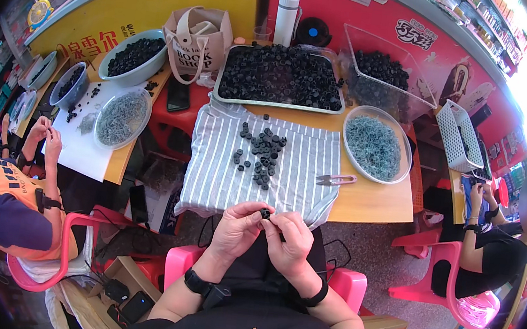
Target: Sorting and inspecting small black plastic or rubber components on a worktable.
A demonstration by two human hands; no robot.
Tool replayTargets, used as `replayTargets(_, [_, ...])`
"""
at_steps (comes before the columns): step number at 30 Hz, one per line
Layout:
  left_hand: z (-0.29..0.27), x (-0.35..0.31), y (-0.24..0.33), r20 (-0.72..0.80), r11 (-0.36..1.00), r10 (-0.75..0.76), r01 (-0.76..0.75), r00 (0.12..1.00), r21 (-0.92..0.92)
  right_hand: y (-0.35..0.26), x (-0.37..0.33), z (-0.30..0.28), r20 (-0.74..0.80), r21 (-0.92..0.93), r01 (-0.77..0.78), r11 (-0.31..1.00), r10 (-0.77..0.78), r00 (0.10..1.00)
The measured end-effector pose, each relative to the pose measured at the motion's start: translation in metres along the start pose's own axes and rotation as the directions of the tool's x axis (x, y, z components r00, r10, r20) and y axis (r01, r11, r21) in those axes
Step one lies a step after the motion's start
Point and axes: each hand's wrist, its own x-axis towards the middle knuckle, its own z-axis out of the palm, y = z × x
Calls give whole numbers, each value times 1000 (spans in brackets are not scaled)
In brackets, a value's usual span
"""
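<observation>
Filling the middle of the view, a wooden table (387, 206) is standing between 2 other seated people, 1 in an orange and navy top (18, 209) at left and 1 in black (490, 265) at right. A grey-and-white striped cloth (212, 159) is hanging slightly over the table's near edge. Beyond it, a metal tray (276, 105) is holding a broad heap of black parts, and a clear plastic bin (419, 99) is holding more at its right. A round tub (409, 160) of translucent bluish-grey pieces is resting right of the cloth. Just in front of the table, the left hand (238, 229) is curling its fingers, nearly closed, and pinching 1 side of a small black piece. The right hand (290, 238), also nearly closed, is pinching the other side with thumb and fingertips. Small snips (337, 180) are lying at the cloth's right edge. Loose black parts (267, 145) are scattering across its middle. The small black piece (265, 213) is sitting between both hands' fingertips, its details too tiny to tell.
</observation>
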Motion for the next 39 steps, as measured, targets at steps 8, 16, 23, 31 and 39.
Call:
replayTargets(8, [5,-1,1,-2,1000,18,-18,1000,13,5,-4,4,-37,1,41,999,-40,998])
replayTargets(16, [11,-1,0,32,1000,14,-15,999,26,5,-2,3,-52,-15,157,987,-158,986])
replayTargets(23, [14,-2,-2,81,999,45,-46,996,13,4,-5,2,-72,-15,165,986,-166,984])
replayTargets(31, [15,-1,0,86,996,57,-63,995,65,9,-5,7,-118,8,138,990,-136,984])
replayTargets(39, [36,1,0,162,989,112,-126,980,80,13,-2,4,-140,-7,85,996,-85,987])
